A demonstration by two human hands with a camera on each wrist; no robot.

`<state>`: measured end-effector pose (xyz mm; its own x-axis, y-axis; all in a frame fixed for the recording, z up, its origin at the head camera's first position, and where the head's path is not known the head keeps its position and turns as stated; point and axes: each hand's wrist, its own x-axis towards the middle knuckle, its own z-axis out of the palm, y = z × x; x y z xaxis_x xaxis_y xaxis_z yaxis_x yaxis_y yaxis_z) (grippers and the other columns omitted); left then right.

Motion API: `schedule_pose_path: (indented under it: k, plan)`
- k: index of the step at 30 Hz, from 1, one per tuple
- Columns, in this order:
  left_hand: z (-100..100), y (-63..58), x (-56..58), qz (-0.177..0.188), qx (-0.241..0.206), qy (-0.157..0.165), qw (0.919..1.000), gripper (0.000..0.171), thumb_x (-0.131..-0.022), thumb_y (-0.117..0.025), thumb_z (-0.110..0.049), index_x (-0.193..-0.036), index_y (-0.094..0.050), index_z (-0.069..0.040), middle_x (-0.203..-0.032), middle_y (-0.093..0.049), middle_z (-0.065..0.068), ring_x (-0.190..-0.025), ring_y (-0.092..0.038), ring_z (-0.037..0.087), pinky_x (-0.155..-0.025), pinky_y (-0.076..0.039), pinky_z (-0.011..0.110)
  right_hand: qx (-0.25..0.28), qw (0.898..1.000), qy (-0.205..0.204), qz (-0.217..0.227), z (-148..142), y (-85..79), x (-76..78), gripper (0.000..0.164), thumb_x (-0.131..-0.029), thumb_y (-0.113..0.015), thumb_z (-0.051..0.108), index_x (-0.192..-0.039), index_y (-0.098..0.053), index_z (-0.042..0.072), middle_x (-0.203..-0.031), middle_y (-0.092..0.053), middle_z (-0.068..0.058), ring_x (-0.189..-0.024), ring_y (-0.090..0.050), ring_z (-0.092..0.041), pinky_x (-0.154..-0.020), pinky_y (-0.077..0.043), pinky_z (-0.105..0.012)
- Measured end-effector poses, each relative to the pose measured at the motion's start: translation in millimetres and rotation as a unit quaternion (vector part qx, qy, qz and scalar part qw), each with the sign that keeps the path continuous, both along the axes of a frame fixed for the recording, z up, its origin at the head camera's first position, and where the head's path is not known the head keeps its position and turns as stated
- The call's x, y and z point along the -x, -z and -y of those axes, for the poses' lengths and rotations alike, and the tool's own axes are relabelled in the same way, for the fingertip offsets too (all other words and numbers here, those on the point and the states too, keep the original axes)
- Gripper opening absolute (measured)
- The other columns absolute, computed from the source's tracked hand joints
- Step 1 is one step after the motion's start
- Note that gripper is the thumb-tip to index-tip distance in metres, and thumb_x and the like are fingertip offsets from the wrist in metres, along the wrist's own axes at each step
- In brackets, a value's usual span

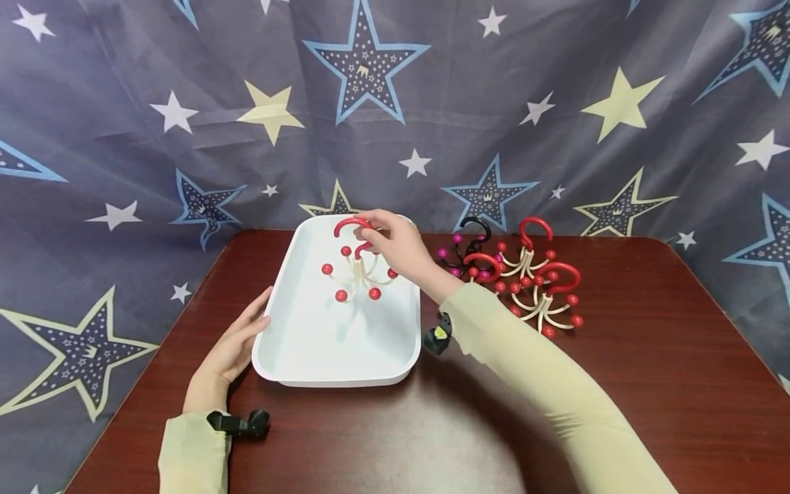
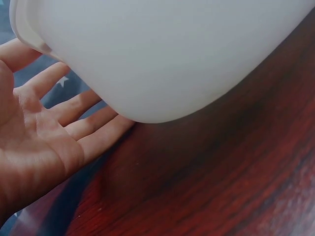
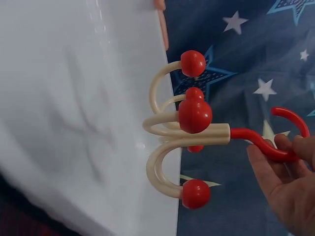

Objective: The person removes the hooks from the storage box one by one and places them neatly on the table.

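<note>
My right hand [image 1: 404,250] pinches the red hook of a cream multi-arm hanger [image 1: 360,271] with red ball tips, held upright over the white tray [image 1: 327,350]. In the right wrist view, the hanger's curved cream arms [image 3: 165,128] spread below the hook, with shadows on the tray floor. My left hand [image 1: 231,346] rests against the tray's left side, its fingers fairly straight. The left wrist view shows the left hand's palm [image 2: 44,132] facing the tray's outer wall [image 2: 162,64], with some fingertips hidden behind it.
Right of the tray, several similar hangers stand close together on the brown table [image 1: 648,343]. Among them are a red-tipped cream hanger [image 1: 543,305] and a black hanger [image 1: 475,245] with magenta balls. A star-patterned cloth [image 1: 444,89] hangs behind the table.
</note>
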<state>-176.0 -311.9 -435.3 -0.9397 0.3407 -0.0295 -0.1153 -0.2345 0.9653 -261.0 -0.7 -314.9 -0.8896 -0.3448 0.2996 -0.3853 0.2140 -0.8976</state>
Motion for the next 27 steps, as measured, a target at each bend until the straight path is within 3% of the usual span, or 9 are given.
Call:
schedule_pose_path:
  k: [10, 21, 27]
  plan:
    - [-1.2, 0.1, 5.5, -0.007, 0.007, 0.000, 0.9999, 0.056, -0.098, -0.031, -0.005, -0.147, -0.011, -0.022, -0.130, -0.045, -0.012, -0.107, -0.054, 0.006, -0.082, -0.048, 0.026, 0.108, 0.994, -0.028, -0.011, -54.3, -15.4, -30.2, 0.025, -0.090, -0.055, 0.005, -0.113, -0.059, -0.001, -0.102, -0.064, -0.021, -0.094, -0.063, -0.027, -0.076, -0.052, -0.035]
    - [-0.4, -0.1, 1.6, 0.000, 0.008, -0.005, 1.0000, 0.056, -0.098, -0.030, -0.004, -0.148, -0.010, -0.022, -0.128, -0.047, -0.012, -0.105, -0.055, 0.006, -0.080, -0.048, 0.025, 0.087, 0.996, 0.001, -0.022, -113.4, -7.9, -63.0, 0.028, -0.090, -0.055, 0.008, -0.116, -0.057, -0.004, -0.105, -0.063, -0.022, -0.092, -0.064, -0.015, -0.076, -0.052, -0.035]
    - [-0.9, 1.2, 0.1, 0.002, 0.005, -0.007, 1.0000, 0.056, -0.098, -0.030, -0.004, -0.148, -0.009, -0.021, -0.127, -0.047, -0.012, -0.105, -0.055, 0.006, -0.080, -0.048, 0.026, 0.088, 0.996, 0.020, -0.011, -144.5, 3.8, -80.0, 0.029, -0.091, -0.053, 0.006, -0.116, -0.054, -0.007, -0.102, -0.066, -0.012, -0.091, -0.064, -0.011, -0.074, -0.052, -0.032]
